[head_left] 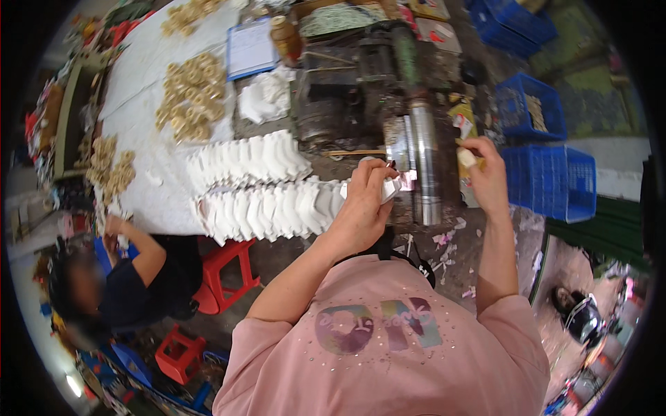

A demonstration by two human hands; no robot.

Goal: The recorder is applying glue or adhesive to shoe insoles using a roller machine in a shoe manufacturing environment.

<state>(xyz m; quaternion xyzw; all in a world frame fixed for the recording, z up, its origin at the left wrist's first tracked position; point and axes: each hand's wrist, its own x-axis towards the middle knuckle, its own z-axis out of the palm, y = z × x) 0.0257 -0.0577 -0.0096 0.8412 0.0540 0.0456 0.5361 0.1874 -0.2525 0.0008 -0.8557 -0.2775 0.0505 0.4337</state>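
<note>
My left hand (362, 206) is closed on a white piece (392, 189), which looks like folded cloth, beside the shiny metal cylinder (424, 159) of a machine. Its fingers hide part of that piece. To the right of the cylinder, my right hand (488, 175) pinches a small cream-coloured piece (466, 157) whose kind I cannot make out. Two rows of similar white pieces (263, 211) lie packed side by side on the table, left of my left hand.
Beige ring-shaped pieces (191, 97) lie heaped on the white-covered table (132, 76). A clipboard (251, 48), a brown bottle (284, 38) and a white cloth bundle (265, 97) sit farther back. Blue crates (551, 182) stand right. Another person (132, 277) works at left near red stools (225, 277).
</note>
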